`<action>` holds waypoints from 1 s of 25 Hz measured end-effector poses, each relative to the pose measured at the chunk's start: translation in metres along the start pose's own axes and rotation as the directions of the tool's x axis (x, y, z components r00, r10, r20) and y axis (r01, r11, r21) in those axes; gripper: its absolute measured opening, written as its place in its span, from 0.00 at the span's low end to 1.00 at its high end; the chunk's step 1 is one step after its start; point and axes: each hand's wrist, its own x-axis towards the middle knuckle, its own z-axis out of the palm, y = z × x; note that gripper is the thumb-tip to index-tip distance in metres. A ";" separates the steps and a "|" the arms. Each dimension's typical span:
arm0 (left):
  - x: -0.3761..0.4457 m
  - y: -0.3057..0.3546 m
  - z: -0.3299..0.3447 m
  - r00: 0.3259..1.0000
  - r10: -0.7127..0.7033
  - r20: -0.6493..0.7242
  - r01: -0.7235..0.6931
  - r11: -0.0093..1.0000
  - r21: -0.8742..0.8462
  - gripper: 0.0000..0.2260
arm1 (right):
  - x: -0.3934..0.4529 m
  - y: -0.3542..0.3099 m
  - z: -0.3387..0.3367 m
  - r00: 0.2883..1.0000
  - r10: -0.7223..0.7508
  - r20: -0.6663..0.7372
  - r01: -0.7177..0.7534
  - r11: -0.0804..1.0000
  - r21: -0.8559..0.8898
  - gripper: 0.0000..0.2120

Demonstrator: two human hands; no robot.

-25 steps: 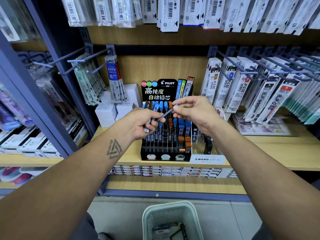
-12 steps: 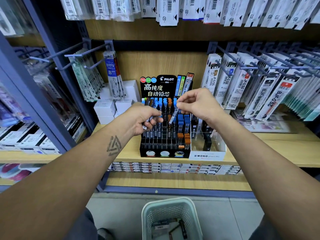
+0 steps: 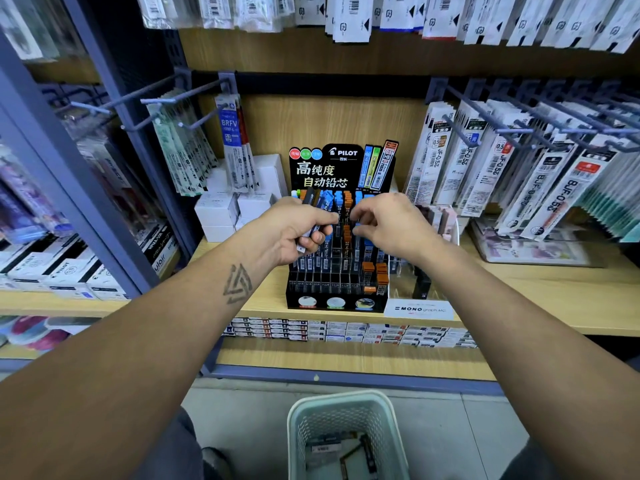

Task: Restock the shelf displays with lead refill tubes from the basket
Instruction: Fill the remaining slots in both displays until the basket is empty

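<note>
A black Pilot display rack (image 3: 337, 303) stands on the wooden shelf, its slots filled with blue-capped and orange-capped lead refill tubes. My left hand (image 3: 291, 233) is in front of the rack's left side, closed around a small bunch of lead refill tubes (image 3: 320, 205) that stick up out of the fist. My right hand (image 3: 391, 223) hovers over the rack's middle rows. Its thumb and forefinger pinch the blue cap of one tube (image 3: 358, 223) standing in a slot. On the floor below, a pale green basket (image 3: 300, 420) holds more tubes (image 3: 367, 452).
A clear Mono tray (image 3: 420, 308) sits just right of the rack, white boxes (image 3: 216, 213) just left. Hooks with hanging refill packs (image 3: 540, 181) jut out on the right and upper left. Flat boxes (image 3: 346, 332) line the shelf below.
My right hand took one tube from the left hand's bunch, carried it right and lowered it into the rack. The left hand moved up closer to the rack.
</note>
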 end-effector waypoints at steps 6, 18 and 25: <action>-0.008 0.002 0.005 0.994 -0.048 0.095 0.053 0.997 -0.050 0.07 | 0.001 0.004 0.004 0.999 -0.036 -0.005 0.035 0.989 -0.141 0.03; -0.019 -0.004 0.012 0.966 -0.035 0.257 0.033 0.999 0.013 0.07 | -0.001 -0.011 -0.010 0.926 0.297 0.232 -0.345 0.415 0.842 0.15; -0.016 0.001 0.005 0.967 -0.087 0.240 0.113 0.989 -0.097 0.07 | -0.002 -0.002 -0.022 0.925 0.339 0.172 -0.294 0.354 0.888 0.06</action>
